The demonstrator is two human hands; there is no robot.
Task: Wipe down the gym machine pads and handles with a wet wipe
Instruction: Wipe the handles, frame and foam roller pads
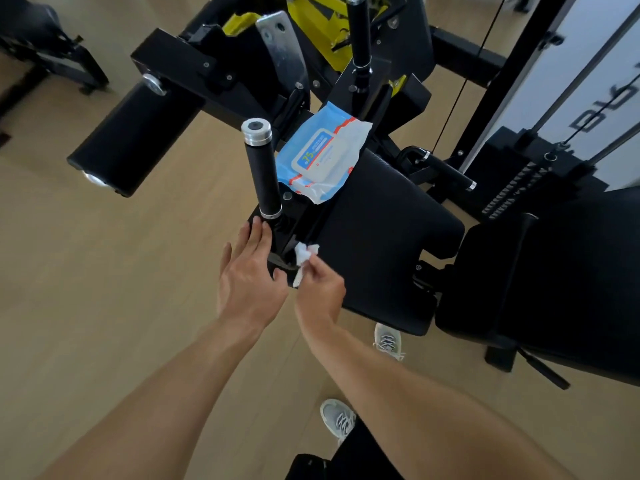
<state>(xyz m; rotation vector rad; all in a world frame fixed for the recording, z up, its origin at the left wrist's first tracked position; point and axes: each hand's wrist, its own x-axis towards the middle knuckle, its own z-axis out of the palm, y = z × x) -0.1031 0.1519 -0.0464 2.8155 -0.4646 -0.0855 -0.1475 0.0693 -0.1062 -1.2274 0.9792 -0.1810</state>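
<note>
One crumpled white wet wipe (304,258) sits pinched in the fingers of the right hand (320,289), pressed against the black frame at the near left edge of the seat pad (381,237). Both hands work close together: the left hand (250,271) lies spread, fingers straight, its tips touching the base plate just below one upright handle (263,168), a black textured cylinder capped with silver rings at top and bottom. One soft blue-and-white wipes pack (320,154), crinkled plastic with a rigid white lid, lies on the far end of the smooth, black padded seat, just beside that handle. Two more black handles show: one (360,32) upright farther back, one (446,169) lying to the right. One black roller pad (135,136) juts left over the pale wood-look floor (104,289). Two grey laced shoes (388,341) stand below.
</note>
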